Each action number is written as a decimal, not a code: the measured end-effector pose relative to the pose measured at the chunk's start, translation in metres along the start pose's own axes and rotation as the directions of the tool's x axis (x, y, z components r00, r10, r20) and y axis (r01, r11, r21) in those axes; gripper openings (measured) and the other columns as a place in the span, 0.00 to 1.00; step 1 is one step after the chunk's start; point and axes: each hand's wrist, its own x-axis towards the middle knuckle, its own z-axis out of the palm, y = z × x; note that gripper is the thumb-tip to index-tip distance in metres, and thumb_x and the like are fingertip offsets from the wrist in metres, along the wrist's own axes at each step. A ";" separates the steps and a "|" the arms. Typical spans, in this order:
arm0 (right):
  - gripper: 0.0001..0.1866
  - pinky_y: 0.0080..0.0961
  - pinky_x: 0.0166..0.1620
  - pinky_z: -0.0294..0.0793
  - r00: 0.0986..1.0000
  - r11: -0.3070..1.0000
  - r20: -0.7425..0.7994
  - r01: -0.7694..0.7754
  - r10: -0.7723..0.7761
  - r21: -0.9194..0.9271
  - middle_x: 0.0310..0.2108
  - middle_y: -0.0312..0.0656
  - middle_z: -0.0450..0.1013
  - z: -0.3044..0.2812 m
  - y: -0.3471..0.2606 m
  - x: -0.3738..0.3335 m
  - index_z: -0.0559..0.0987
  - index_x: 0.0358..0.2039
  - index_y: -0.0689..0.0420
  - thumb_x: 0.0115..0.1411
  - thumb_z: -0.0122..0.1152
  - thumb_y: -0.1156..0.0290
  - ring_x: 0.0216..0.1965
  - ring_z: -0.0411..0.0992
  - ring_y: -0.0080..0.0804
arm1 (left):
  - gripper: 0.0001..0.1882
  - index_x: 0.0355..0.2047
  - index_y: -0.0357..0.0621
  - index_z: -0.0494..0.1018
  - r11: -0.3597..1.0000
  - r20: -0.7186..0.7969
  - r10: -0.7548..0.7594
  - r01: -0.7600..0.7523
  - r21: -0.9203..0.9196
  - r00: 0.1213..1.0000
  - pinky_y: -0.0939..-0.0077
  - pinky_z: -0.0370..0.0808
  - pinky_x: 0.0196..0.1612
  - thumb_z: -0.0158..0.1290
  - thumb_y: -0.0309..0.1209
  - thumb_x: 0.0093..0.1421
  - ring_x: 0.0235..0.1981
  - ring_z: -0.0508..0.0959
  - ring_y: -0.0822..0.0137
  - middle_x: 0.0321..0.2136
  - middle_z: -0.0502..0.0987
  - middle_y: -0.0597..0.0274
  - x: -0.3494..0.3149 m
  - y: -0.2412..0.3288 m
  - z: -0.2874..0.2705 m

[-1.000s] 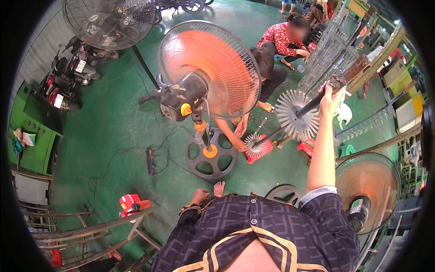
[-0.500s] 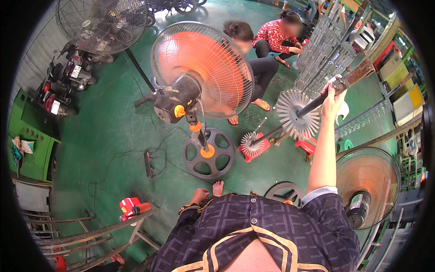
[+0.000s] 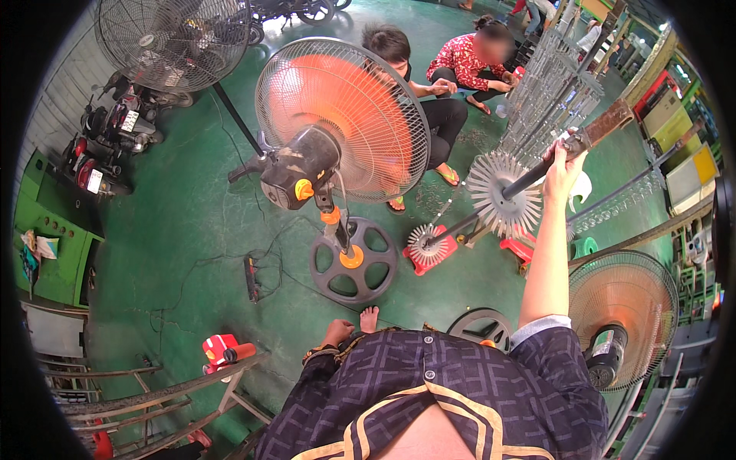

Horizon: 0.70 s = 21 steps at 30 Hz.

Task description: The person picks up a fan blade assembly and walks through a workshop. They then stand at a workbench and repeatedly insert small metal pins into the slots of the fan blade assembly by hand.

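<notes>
My right hand (image 3: 563, 172) is raised on the right, its fingers wrapped round the upper end of a dark metal pole (image 3: 527, 181). A wheel of flat metal strips (image 3: 506, 195) fans out around the pole below the hand. Lower down, a smaller ring of strips (image 3: 427, 244) sits around a rod by a red plastic base (image 3: 423, 266). My left hand (image 3: 337, 332) rests low in front of me beside my bare foot (image 3: 369, 318), its fingers curled and nothing visible in them. Tall stacks of shiny metal pieces (image 3: 548, 96) stand beyond my right hand.
A large orange-bladed fan (image 3: 299, 165) on a round black base (image 3: 326, 285) stands ahead; another fan (image 3: 621, 322) is at my right. Two people (image 3: 460, 69) crouch beyond it. Cables and a power strip (image 3: 251, 279) lie on the green floor. Metal rails (image 3: 153, 399) stand lower left.
The person behind the fan has lifted their head and now holds a hand up in front of them. Both my hands stay where they were.
</notes>
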 end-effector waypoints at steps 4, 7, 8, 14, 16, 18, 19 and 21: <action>0.14 0.17 0.25 0.66 1.000 1.000 0.008 0.025 -0.025 0.009 0.26 0.36 0.64 0.000 -0.001 0.000 0.63 0.46 0.59 0.59 0.45 0.81 0.22 0.63 0.21 | 0.14 0.32 0.46 0.78 1.000 -0.002 -0.009 0.009 -0.009 1.000 0.68 0.73 0.38 0.56 0.38 0.46 0.31 0.79 0.59 0.28 0.78 0.53 0.000 -0.001 0.000; 0.14 0.17 0.24 0.66 1.000 0.999 -0.007 0.030 -0.030 0.012 0.25 0.36 0.63 0.003 -0.003 0.000 0.63 0.46 0.59 0.59 0.45 0.81 0.21 0.63 0.20 | 0.14 0.32 0.46 0.78 1.000 -0.005 0.001 -0.001 -0.019 1.000 0.68 0.73 0.38 0.56 0.38 0.46 0.30 0.79 0.58 0.28 0.78 0.53 0.000 -0.001 0.001; 0.14 0.17 0.24 0.66 0.999 0.999 -0.001 0.033 -0.033 0.010 0.24 0.36 0.63 0.004 -0.003 0.000 0.63 0.46 0.59 0.59 0.45 0.81 0.21 0.63 0.20 | 0.14 0.32 0.45 0.78 1.000 -0.006 -0.002 0.002 -0.024 1.000 0.68 0.73 0.38 0.56 0.38 0.46 0.30 0.79 0.58 0.28 0.78 0.53 0.000 -0.001 0.001; 0.14 0.16 0.24 0.66 1.000 1.000 0.007 0.029 -0.029 0.010 0.23 0.36 0.63 0.007 -0.007 -0.001 0.63 0.46 0.59 0.59 0.45 0.81 0.21 0.63 0.20 | 0.14 0.32 0.44 0.78 0.999 -0.012 0.011 -0.011 -0.031 1.000 0.68 0.73 0.36 0.56 0.38 0.46 0.28 0.79 0.59 0.26 0.78 0.53 -0.001 -0.001 0.002; 0.14 0.16 0.24 0.66 0.999 0.999 0.007 0.032 -0.032 0.001 0.23 0.36 0.64 0.006 -0.006 0.000 0.63 0.46 0.59 0.59 0.45 0.81 0.21 0.63 0.20 | 0.14 0.32 0.44 0.78 1.000 -0.013 0.016 -0.016 -0.022 1.000 0.68 0.73 0.36 0.56 0.38 0.46 0.28 0.79 0.59 0.26 0.78 0.53 -0.003 0.001 0.001; 0.14 0.16 0.24 0.65 0.999 0.999 0.010 0.032 -0.032 -0.001 0.23 0.36 0.63 0.006 -0.005 0.000 0.63 0.45 0.59 0.59 0.45 0.81 0.21 0.63 0.20 | 0.14 0.31 0.44 0.78 1.000 -0.009 0.016 -0.016 -0.012 1.000 0.68 0.73 0.36 0.55 0.38 0.47 0.28 0.79 0.59 0.25 0.78 0.53 -0.005 0.004 0.000; 0.14 0.16 0.24 0.65 0.999 1.000 0.011 0.031 -0.031 -0.003 0.23 0.36 0.63 0.006 -0.005 0.000 0.63 0.45 0.59 0.59 0.45 0.81 0.21 0.62 0.20 | 0.14 0.31 0.44 0.78 1.000 -0.012 0.013 -0.013 -0.008 1.000 0.68 0.73 0.36 0.55 0.38 0.47 0.28 0.79 0.59 0.25 0.78 0.53 -0.006 0.006 -0.001; 0.14 0.16 0.24 0.65 0.999 0.999 0.006 0.038 -0.038 -0.012 0.23 0.36 0.63 0.005 -0.005 0.000 0.63 0.45 0.59 0.59 0.45 0.81 0.20 0.62 0.20 | 0.14 0.31 0.44 0.78 1.000 -0.017 0.006 -0.006 0.001 1.000 0.68 0.73 0.36 0.55 0.38 0.47 0.28 0.79 0.59 0.25 0.78 0.53 -0.008 0.009 -0.002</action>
